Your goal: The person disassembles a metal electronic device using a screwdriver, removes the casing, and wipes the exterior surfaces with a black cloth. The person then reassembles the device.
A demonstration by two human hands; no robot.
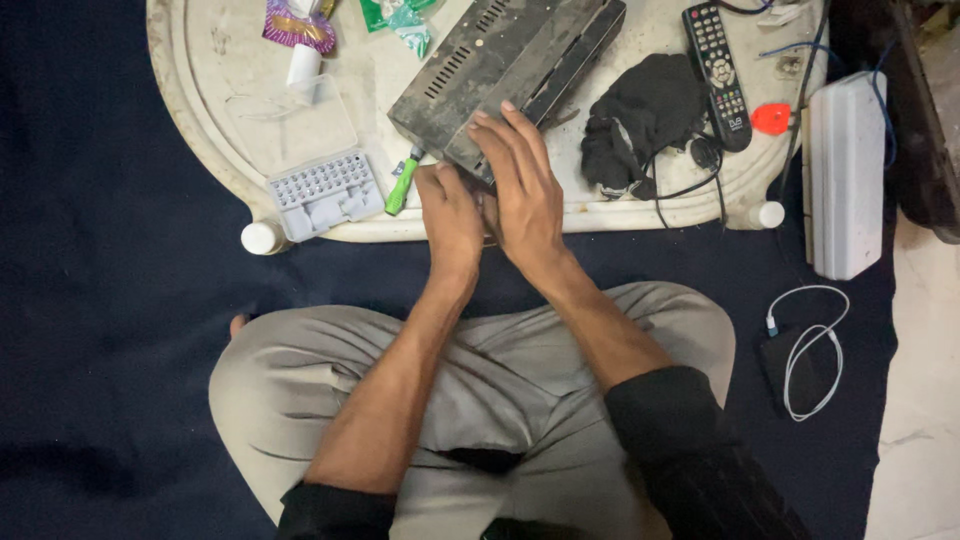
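A dark metal device box (pixel 500 60) with vent slots lies at an angle on a low white table (pixel 230 50). My right hand (pixel 522 185) rests flat on its near corner, fingers spread over the edge. Just left of that corner my left hand (pixel 450 215) is closed around the handle of a green screwdriver (pixel 402 185), whose tip meets the box's near-left corner.
An open clear case of screwdriver bits (pixel 325 192) sits at the table's front left. A black cloth (pixel 645 115), a remote control (pixel 718 70) and black cables lie to the right. A white box (pixel 845 175) and a coiled white cable (pixel 815 350) rest on the dark floor mat.
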